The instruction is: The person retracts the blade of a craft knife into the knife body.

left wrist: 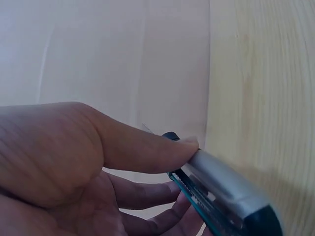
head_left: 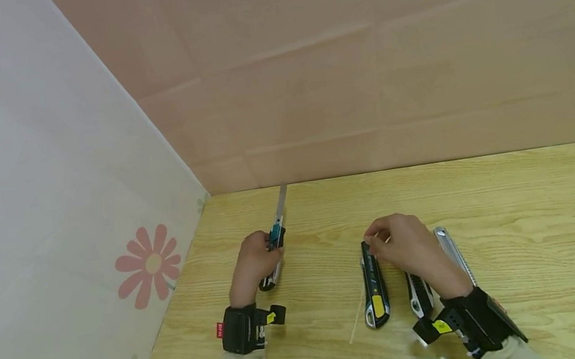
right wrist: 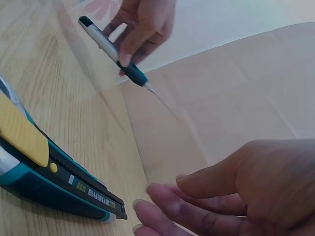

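My left hand (head_left: 255,263) grips a grey and teal utility knife (head_left: 276,231), its long blade out and pointing away. In the left wrist view the thumb presses the knife's silver body (left wrist: 224,179) against the fingers; in the right wrist view this knife (right wrist: 110,49) is held above the table. My right hand (head_left: 407,242) hovers by the front end of a black utility knife with a yellow slider (head_left: 375,288). Seen from the right wrist, its fingers are loosely bent beside that knife (right wrist: 74,182), apart from it, with nothing visible between them.
Partly under the right forearm lie a black and silver cutter (head_left: 420,296) and a silver cutter (head_left: 451,251). A thin pale strip (head_left: 358,314) lies left of the yellow-slider knife. A brown-covered wall (head_left: 365,98) borders the wooden table (head_left: 556,237); a flowered white wall (head_left: 72,207) stands left.
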